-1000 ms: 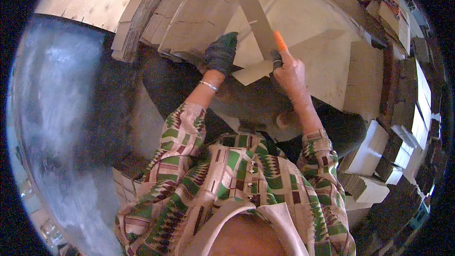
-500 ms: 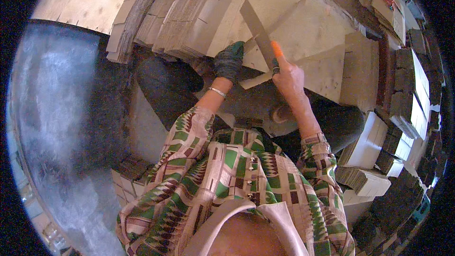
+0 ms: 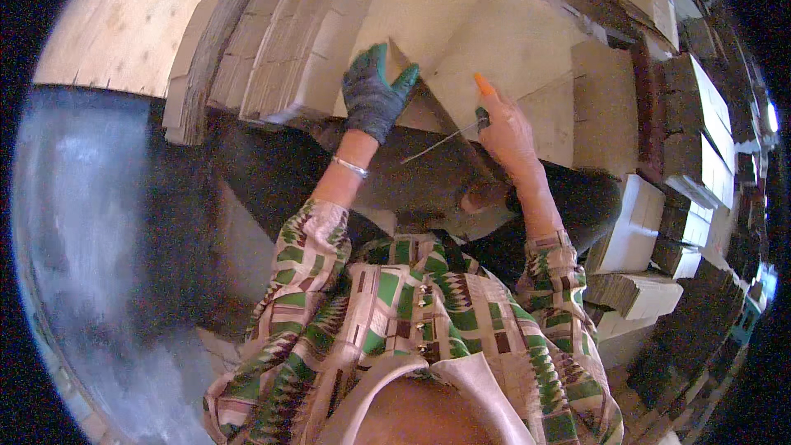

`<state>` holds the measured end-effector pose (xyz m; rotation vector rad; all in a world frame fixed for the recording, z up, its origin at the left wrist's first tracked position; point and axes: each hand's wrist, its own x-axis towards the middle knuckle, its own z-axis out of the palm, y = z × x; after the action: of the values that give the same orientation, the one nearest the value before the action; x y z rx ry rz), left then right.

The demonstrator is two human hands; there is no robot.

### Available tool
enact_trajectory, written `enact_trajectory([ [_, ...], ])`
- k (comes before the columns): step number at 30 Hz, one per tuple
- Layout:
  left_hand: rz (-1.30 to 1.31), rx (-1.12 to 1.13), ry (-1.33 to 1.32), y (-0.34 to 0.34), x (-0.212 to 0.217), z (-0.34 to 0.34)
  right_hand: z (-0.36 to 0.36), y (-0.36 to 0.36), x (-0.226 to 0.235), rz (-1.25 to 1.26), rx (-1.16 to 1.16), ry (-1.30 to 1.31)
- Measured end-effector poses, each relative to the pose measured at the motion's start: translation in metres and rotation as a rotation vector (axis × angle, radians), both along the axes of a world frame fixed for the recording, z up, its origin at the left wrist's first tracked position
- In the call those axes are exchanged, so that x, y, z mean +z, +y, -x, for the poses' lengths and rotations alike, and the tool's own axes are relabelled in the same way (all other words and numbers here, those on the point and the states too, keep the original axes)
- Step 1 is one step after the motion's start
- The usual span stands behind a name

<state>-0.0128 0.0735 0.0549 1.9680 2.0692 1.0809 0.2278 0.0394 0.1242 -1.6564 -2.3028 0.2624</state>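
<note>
My left hand [image 3: 375, 103], in a grey and green glove, lies over the near edge of the pale cardboard sheets [image 3: 503, 29]. Its thumb stands apart from its fingers, and I see nothing in its grasp. My right hand [image 3: 508, 136], bare except for a dark green cover on one digit, is closed round an orange handle [image 3: 484, 85] of a long-bladed knife. Its blade is hard to make out now. A dark slanting strip [image 3: 437, 107] runs between the hands; whether it is blade, gap or shadow I cannot tell. Below it shows a thin pale line [image 3: 428, 149].
Stacked folded cardboard [image 3: 284, 41] stands left of the sheets, beside a worn wooden edge [image 3: 222, 41]. More cardboard [image 3: 606, 107] rises at the right, with several bundles [image 3: 630, 222] farther down. My dark-clad legs are under the work. Bluish floor [image 3: 82, 214] stretches along the left.
My left hand has moved left and its fingers have spread. The knife's broad blade, plain to see before, no longer shows clearly. The whole view has shifted slightly.
</note>
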Motion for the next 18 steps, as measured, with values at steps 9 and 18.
enact_trajectory([
  [9,0.37,-0.244,0.607,0.065,-0.03,-0.006,0.007,-0.006,-0.034,-0.047,0.124,-0.107],
  [18,-0.092,-0.138,0.462,0.036,-0.031,0.023,-0.005,-0.003,-0.02,-0.213,0.137,0.152],
])
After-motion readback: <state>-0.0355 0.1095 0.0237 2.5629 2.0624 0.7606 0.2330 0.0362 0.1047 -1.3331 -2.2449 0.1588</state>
